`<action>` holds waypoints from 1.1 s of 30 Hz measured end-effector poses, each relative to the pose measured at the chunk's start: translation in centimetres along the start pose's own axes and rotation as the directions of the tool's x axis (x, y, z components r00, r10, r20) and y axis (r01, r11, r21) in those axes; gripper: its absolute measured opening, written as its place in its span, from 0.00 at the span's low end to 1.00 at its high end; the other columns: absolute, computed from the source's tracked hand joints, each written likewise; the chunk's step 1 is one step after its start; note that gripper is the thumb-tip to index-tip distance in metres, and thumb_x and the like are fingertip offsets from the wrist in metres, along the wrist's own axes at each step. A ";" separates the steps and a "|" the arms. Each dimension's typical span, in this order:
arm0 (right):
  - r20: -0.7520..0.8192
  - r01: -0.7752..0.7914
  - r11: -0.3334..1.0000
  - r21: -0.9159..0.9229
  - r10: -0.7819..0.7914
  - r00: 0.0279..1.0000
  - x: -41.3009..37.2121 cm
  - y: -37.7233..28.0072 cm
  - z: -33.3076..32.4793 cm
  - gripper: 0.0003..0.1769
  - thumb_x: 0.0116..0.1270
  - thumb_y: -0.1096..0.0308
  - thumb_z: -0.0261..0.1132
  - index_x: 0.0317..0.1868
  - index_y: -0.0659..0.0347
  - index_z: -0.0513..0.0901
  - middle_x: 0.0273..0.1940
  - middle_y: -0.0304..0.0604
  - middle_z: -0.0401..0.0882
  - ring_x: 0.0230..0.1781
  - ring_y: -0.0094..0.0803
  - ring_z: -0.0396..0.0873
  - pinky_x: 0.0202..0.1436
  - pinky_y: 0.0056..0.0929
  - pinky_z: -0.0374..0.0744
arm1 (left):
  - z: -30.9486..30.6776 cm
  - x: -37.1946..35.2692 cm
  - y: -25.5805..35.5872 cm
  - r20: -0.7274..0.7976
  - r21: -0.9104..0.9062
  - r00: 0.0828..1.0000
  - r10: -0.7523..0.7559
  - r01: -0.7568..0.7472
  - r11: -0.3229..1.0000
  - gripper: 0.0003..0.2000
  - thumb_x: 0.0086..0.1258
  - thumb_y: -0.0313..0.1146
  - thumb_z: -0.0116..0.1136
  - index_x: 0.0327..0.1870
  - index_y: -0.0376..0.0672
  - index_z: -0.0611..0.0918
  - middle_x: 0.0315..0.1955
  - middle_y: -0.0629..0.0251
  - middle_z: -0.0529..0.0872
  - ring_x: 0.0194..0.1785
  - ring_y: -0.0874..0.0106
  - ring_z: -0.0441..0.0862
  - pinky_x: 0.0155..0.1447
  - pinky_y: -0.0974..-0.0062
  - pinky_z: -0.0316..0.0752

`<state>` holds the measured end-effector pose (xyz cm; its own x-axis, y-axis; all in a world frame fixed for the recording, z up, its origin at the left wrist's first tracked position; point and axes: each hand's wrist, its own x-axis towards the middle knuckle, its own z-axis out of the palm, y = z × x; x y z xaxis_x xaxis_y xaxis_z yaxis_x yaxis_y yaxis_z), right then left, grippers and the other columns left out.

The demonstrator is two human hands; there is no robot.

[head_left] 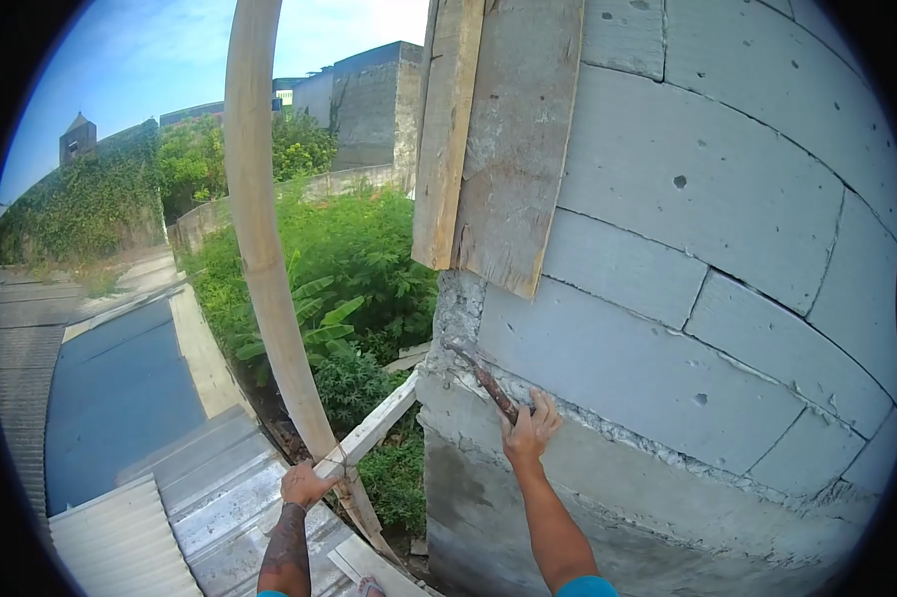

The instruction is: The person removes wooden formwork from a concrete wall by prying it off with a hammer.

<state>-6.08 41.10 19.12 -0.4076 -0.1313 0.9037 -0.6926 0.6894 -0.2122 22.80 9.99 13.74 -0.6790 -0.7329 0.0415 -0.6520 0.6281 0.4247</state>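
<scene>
My right hand [532,428] is closed around a dark, rusty bar-like tool [495,391]. The tool's far end rests at the rough concrete corner [458,308], just under the wooden formwork boards [513,139]; its exact kind is not clear. My left hand [307,486] grips the near end of a pale wooden beam [381,416], beside a bamboo pole [260,239]. The beam runs from this hand to the wall's corner, and what looks like wire binds it to the pole.
A grey block wall [697,189] fills the right side above a concrete base [588,507]. Metal roof sheets [230,497] and a blue roof panel [120,398] lie below left. Green plants [359,239] grow in the gap, with a drop beneath. Part of a foot [371,587] shows at the bottom.
</scene>
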 end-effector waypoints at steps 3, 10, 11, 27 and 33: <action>0.040 0.004 1.000 0.010 -0.005 0.999 -0.1 0.1 -0.6 0.17 0.49 0.61 0.76 0.34 0.60 0.82 0.63 0.50 0.71 0.66 0.50 0.63 0.63 0.54 0.60 | 0.8 0.5 -0.7 0.029 0.042 0.997 -0.074 0.073 0.996 0.35 0.48 0.63 0.66 0.51 0.44 0.84 0.43 0.52 0.87 0.50 0.54 0.84 0.54 0.57 0.77; 0.096 0.057 0.998 -0.008 -0.056 0.994 -0.3 0.7 -1.1 0.19 0.49 0.58 0.77 0.37 0.59 0.83 0.63 0.48 0.70 0.66 0.49 0.63 0.62 0.52 0.62 | 1.3 1.2 -1.1 0.015 0.040 0.993 -0.119 0.118 0.992 0.36 0.42 0.65 0.67 0.45 0.41 0.86 0.40 0.54 0.88 0.46 0.57 0.85 0.52 0.62 0.79; 0.094 0.059 0.998 -0.018 -0.057 0.994 -0.3 0.7 -1.1 0.19 0.50 0.57 0.77 0.36 0.59 0.83 0.63 0.47 0.70 0.66 0.48 0.63 0.62 0.52 0.62 | 1.4 1.2 -1.2 0.021 0.034 0.993 -0.117 0.116 0.993 0.37 0.43 0.65 0.67 0.46 0.41 0.86 0.41 0.53 0.88 0.47 0.57 0.85 0.53 0.61 0.78; 0.076 0.061 0.998 -0.012 -0.060 0.995 -0.2 0.9 -1.0 0.18 0.50 0.57 0.77 0.35 0.59 0.82 0.63 0.47 0.71 0.66 0.47 0.65 0.62 0.52 0.64 | 1.3 0.7 -1.0 -0.032 -0.016 0.999 -0.043 0.043 0.999 0.37 0.43 0.60 0.69 0.51 0.40 0.85 0.45 0.49 0.87 0.50 0.54 0.84 0.55 0.60 0.78; 0.107 0.041 0.999 0.017 -0.043 0.993 0.3 0.4 -2.4 0.18 0.52 0.58 0.76 0.34 0.60 0.79 0.65 0.47 0.70 0.67 0.45 0.65 0.61 0.48 0.66 | 2.7 2.3 -2.1 -0.027 -0.010 1.000 0.008 -0.009 1.000 0.36 0.49 0.55 0.68 0.54 0.35 0.83 0.49 0.44 0.85 0.54 0.51 0.82 0.59 0.59 0.75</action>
<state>-5.04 43.07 20.24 -0.4389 -0.2363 0.8669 -0.7189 0.6711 -0.1811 21.68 7.70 10.47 -0.6751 -0.7345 0.0696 -0.6428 0.6319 0.4330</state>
